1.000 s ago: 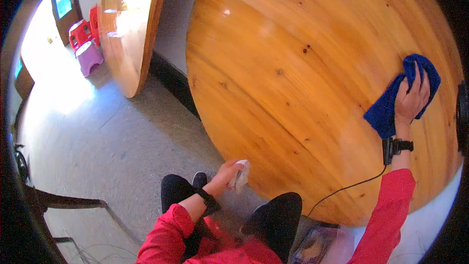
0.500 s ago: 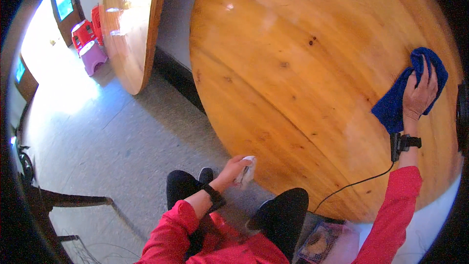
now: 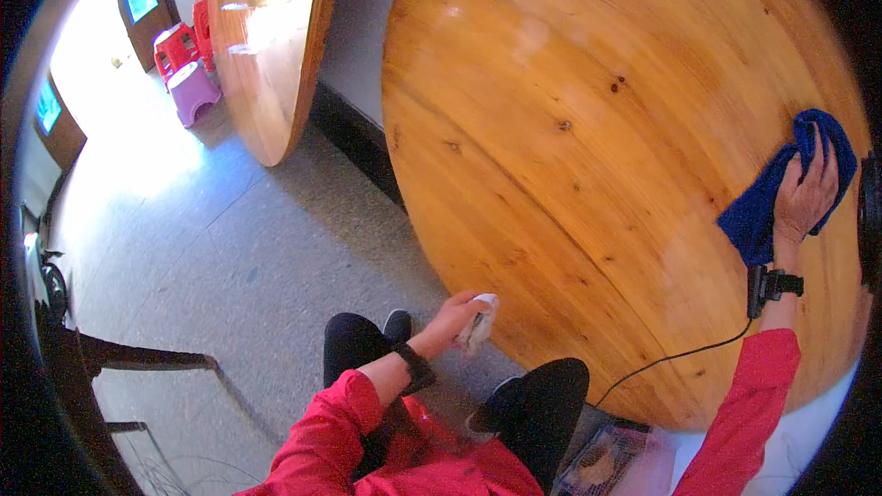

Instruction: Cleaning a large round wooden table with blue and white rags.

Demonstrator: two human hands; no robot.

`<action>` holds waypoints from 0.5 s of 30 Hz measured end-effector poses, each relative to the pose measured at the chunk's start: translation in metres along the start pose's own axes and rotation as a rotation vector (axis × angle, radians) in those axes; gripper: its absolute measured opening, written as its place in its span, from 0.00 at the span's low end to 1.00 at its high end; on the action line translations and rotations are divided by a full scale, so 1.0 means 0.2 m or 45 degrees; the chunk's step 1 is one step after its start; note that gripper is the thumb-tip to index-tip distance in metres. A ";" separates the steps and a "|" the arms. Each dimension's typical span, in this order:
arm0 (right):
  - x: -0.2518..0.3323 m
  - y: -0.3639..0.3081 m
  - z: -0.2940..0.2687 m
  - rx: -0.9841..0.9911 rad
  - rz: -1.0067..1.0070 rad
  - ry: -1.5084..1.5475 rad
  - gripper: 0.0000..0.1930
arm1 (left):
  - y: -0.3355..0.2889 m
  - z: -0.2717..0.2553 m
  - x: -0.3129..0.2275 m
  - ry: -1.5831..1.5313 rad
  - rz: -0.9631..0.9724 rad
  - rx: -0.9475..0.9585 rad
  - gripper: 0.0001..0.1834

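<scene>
- Strong daylight enters from the upper left, where the grey concrete floor point(image 3: 184, 220) washes out to near white.
- That glare also bleaches the face of the smaller round wooden tabletop leaning on the wall point(image 3: 276, 46) — its grain is lost there.
- The large round varnished wooden tabletop point(image 3: 588, 156) carries soft pale sheen patches near its top, yet its knots and grain stay crisp.
- The lower left sits in deep shadow, with detail hard to read.
- Fisheye distortion bends straight edges toward the rim, and a black vignette rings the frame.
- The small white object in the left hand point(image 3: 457, 314) is blurred — its kind cannot be told.
</scene>
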State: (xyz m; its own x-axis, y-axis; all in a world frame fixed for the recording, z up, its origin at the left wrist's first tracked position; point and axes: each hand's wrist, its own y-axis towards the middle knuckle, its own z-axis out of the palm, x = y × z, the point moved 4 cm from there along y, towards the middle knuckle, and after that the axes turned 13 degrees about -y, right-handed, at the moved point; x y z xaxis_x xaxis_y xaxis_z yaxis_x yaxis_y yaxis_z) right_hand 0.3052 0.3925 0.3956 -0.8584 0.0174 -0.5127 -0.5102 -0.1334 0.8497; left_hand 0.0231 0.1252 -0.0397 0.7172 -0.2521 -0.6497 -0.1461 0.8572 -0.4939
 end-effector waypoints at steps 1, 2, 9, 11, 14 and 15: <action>0.00 0.00 0.00 -0.002 -0.006 0.002 0.21 | 0.00 0.01 -0.01 0.012 -0.007 0.019 0.14; -0.01 0.00 0.01 -0.004 -0.006 0.003 0.21 | -0.01 0.01 -0.01 0.024 -0.015 0.037 0.15; -0.01 -0.01 0.00 0.010 -0.009 -0.028 0.22 | 0.03 -0.01 0.04 -0.058 0.037 0.037 0.16; -0.01 -0.01 0.00 0.028 0.008 -0.031 0.22 | 0.03 -0.01 0.03 -0.030 0.002 0.036 0.16; -0.01 -0.01 0.00 0.027 0.014 -0.013 0.22 | 0.04 -0.02 0.05 -0.043 0.002 0.041 0.16; -0.01 -0.01 0.01 0.030 0.015 -0.024 0.22 | 0.04 -0.02 0.05 -0.044 0.004 0.039 0.16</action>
State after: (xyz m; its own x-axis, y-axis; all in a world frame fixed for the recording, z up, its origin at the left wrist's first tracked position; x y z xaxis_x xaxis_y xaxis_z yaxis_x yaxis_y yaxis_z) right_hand 0.3079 0.3940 0.3940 -0.8653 0.0348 -0.5001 -0.5007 -0.1103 0.8586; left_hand 0.0256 0.1277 -0.0525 0.7400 -0.2344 -0.6305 -0.1279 0.8712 -0.4739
